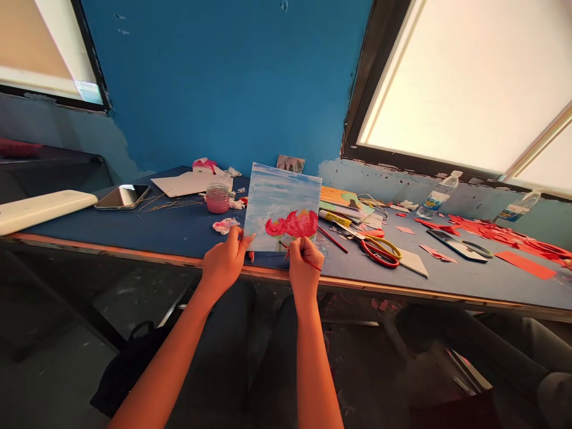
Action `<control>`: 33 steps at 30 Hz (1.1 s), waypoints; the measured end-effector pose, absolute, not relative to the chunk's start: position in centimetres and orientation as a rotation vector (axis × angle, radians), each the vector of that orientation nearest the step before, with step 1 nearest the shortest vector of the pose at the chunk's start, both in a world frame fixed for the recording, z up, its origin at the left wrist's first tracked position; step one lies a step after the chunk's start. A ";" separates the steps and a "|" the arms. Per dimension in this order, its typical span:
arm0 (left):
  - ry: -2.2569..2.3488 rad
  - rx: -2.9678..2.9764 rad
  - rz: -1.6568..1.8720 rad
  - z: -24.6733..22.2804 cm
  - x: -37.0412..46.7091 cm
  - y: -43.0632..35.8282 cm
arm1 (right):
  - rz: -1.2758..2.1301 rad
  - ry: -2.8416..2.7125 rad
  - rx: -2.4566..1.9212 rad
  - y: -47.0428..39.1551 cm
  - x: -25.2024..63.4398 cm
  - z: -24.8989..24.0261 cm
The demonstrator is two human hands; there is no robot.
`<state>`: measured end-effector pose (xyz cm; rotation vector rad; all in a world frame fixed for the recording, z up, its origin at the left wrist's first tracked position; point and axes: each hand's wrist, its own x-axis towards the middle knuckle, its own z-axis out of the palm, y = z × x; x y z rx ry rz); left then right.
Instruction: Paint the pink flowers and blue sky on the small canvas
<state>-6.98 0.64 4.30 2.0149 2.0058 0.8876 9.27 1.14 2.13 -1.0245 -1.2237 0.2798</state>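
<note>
My left hand (226, 259) grips the lower left corner of a small canvas (281, 193), holding it tilted up at the table's front edge. Painted on it are red flowers over a pale blue, cloudy ground. Closed around a thin red paintbrush (311, 263) is my right hand (305, 262), at the canvas's lower edge below the flowers. The brush tip seems to touch the canvas near a green stem. Left of the canvas lies a crumpled, pink-stained tissue (226, 225), and behind that stands a jar of pink water (217, 198).
A phone (123, 196) and a long white object (44, 210) lie left. To the right are red-handled scissors (379, 250), a yellow marker (335, 218), a red stick (333, 239), red paper scraps (504, 235) and a water bottle (440, 195). Another person's leg (482, 345) is below the table.
</note>
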 end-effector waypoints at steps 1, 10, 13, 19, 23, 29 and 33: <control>2.006 2.014 0.887 4.3 -7.0 0.7 | 0.270 -1.220 -1.030 1.1 9.3 2.1; 1.982 2.004 0.891 4.3 -7.0 0.5 | 0.312 -1.229 -1.016 1.1 9.2 2.2; 1.995 2.001 0.889 4.4 -7.0 0.5 | 0.297 -1.233 -1.034 1.1 9.3 2.1; 1.997 2.001 0.891 4.3 -6.9 0.5 | 0.275 -1.211 -1.038 0.8 9.2 2.4; 1.990 2.011 0.893 4.2 -7.0 0.6 | 0.259 -1.217 -1.031 0.9 9.2 2.3; 2.015 2.003 0.879 4.2 -7.0 0.7 | 0.282 -1.233 -1.038 1.0 9.2 2.1; 1.975 2.012 0.903 4.2 -7.0 0.7 | 0.273 -1.227 -1.026 0.9 9.2 2.2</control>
